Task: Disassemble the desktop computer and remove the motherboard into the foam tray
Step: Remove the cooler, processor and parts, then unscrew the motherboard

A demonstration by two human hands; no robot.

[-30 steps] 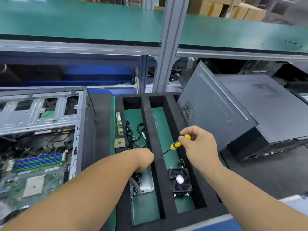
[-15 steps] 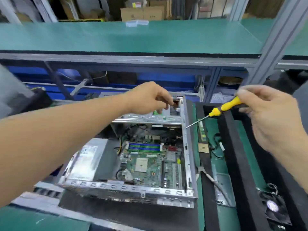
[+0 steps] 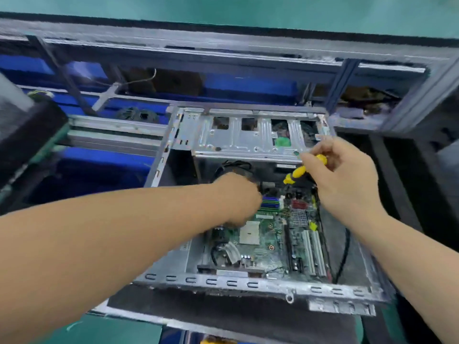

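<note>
The open metal computer case [image 3: 223, 281] lies in the middle of the head view. Its green motherboard [image 3: 273, 242] sits inside, with blue and green memory slots and white card slots showing. My left hand [image 3: 236, 197] reaches down into the case beside the memory slots; its fingers are hidden under the back of the hand. My right hand [image 3: 347, 180] grips a yellow-handled screwdriver [image 3: 296, 173], which points down at the board's far right part. The black foam tray [image 3: 395, 184] shows only as dark walls at the right.
A silver drive cage [image 3: 238, 140] spans the case's far side. A black cable [image 3: 345, 256] runs along the inner right wall. A dark blurred object [image 3: 24, 135] sits at the far left, blue bins [image 3: 248, 85] behind under the green shelf [image 3: 223, 8].
My view has swung closer over the case. My left hand dropped from the drive cage down into the case. My right hand brought the screwdriver from over the tray to the board.
</note>
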